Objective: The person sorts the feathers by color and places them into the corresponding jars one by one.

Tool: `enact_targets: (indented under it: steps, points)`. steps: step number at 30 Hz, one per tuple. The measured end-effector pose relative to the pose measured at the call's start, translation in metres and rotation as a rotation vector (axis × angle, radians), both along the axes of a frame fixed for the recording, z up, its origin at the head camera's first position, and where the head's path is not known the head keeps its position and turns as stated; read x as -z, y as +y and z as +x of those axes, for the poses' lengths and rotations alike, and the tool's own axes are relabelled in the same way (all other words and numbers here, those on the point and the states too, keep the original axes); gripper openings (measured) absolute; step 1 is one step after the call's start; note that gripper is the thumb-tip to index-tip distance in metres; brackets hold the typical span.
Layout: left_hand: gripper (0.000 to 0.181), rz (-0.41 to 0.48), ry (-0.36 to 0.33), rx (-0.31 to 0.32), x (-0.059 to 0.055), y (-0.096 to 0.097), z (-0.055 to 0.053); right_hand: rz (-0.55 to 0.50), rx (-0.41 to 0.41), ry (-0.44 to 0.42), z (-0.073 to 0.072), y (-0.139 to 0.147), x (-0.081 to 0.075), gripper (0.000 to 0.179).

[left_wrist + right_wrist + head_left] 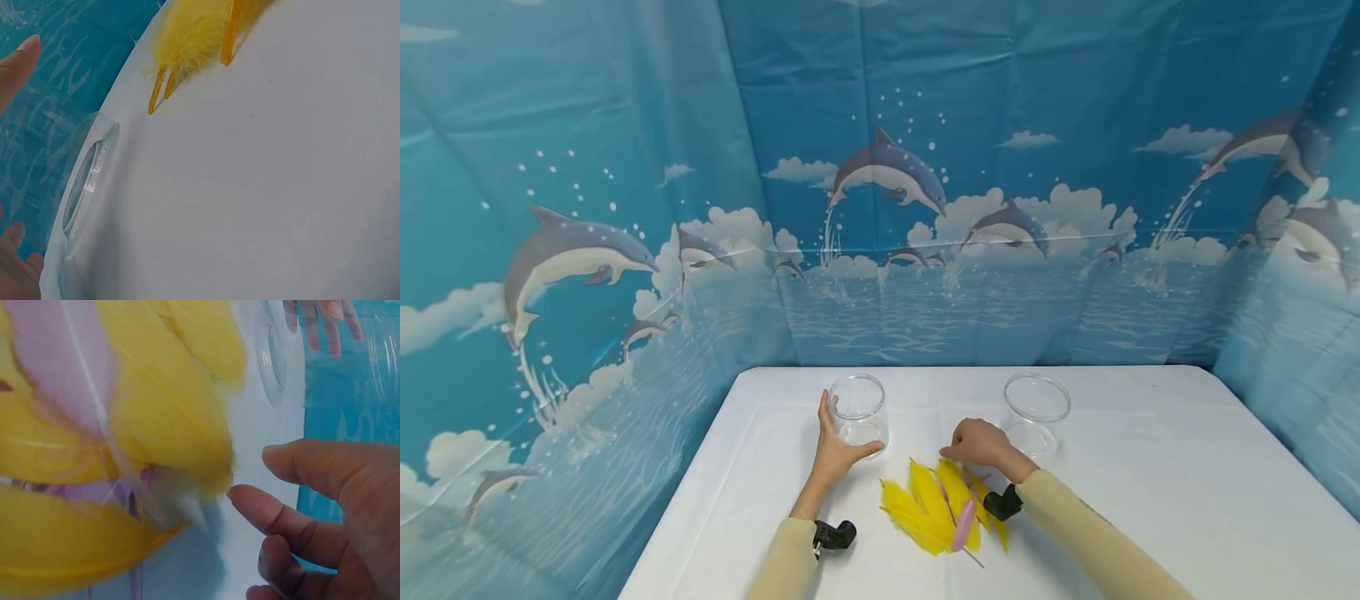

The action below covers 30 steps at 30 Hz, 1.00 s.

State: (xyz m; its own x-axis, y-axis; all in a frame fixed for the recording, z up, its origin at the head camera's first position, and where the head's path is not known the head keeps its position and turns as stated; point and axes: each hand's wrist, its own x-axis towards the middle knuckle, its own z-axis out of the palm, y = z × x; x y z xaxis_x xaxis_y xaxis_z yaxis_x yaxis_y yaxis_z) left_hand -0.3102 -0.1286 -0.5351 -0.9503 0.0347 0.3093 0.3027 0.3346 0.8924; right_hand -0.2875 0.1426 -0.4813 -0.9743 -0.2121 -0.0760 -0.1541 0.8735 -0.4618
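Note:
My left hand (pixel 835 454) is around a clear round jar (pixel 859 398) at the table's back left, fingers along its left side, thumb across its front. In the left wrist view the jar's thick base (pixel 90 187) shows between thumb and fingers. My right hand (pixel 981 442) is just beyond a bunch of yellow feathers (pixel 928 508). The right wrist view shows thumb and index fingertips apart, nothing between them, the index tip close to a yellow feather's end (pixel 212 481). A pink feather (pixel 964 527) lies on top; other pink bits show among the yellow ones.
A second clear jar (pixel 1037 398) stands upright at the back right, behind my right forearm. White cloth covers the table (pixel 1150 500). A blue dolphin-print curtain (pixel 880 308) hangs behind it and along the sides.

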Motion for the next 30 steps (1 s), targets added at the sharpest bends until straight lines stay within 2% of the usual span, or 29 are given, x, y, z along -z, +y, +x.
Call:
enact_targets:
  steps: [2, 3, 8, 9, 10, 17, 23, 30]
  points:
    - [0.129, 0.003, 0.012, -0.009, 0.002, 0.002, -0.001, 0.038, 0.015, -0.028, -0.002, 0.000, 0.005, 0.031]
    - [0.128, 0.006, 0.017, -0.010, -0.003, 0.004, 0.003, 0.053, 0.019, -0.042, -0.003, 0.000, 0.007, 0.032]
    - [0.124, 0.007, 0.039, -0.043, 0.000, 0.008, 0.001, 0.083, 0.054, -0.097, -0.003, -0.003, 0.010, 0.034]
    - [0.124, 0.006, 0.041, -0.052, 0.000, 0.008, 0.000, 0.082, 0.059, -0.101, -0.002, -0.004, 0.010, 0.034]
    - [0.124, 0.001, 0.044, -0.066, 0.006, 0.007, -0.004, 0.080, 0.062, -0.101, -0.001, -0.005, 0.010, 0.034]
    - [0.115, 0.000, 0.045, -0.101, 0.010, 0.009, -0.006, 0.076, 0.066, -0.093, -0.001, -0.008, 0.012, 0.032]
    - [0.110, -0.033, 0.049, -0.102, 0.012, 0.010, -0.007, 0.027, 0.094, -0.086, -0.002, -0.007, 0.016, 0.031]
    - [0.109, -0.024, 0.047, -0.086, 0.014, 0.007, -0.009, -0.074, 0.099, -0.066, -0.003, -0.004, 0.015, 0.035]
